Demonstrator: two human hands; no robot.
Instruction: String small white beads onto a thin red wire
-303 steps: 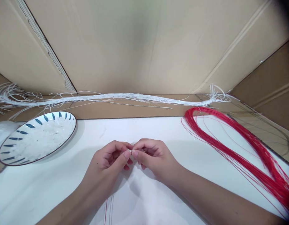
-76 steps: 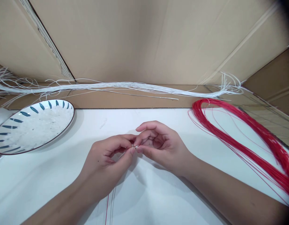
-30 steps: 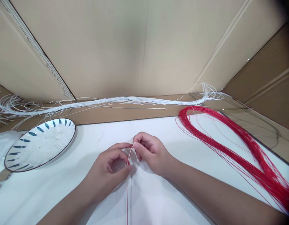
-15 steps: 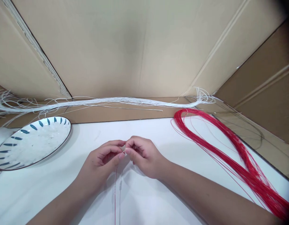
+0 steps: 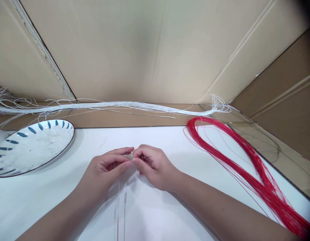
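My left hand [image 5: 106, 167] and my right hand [image 5: 151, 165] meet fingertip to fingertip over the white table [image 5: 56, 194]. Both pinch the top of thin threads [image 5: 121, 207], one red and one or two white, which hang down toward me between my forearms. Small clear beads sit on the threads below my left thumb. What lies right at the pinch is too small to make out.
A blue-patterned plate [image 5: 9, 162] of tiny white beads stands at the left. A long loop of red threads [image 5: 245, 160] lies on the right. A bundle of white threads [image 5: 119, 106] runs along the cardboard ledge at the back. Cardboard walls [image 5: 144, 50] enclose the space.
The hands have shifted slightly left and toward me while staying pinched together. The threads now hang lower, with the beads slid further down them.
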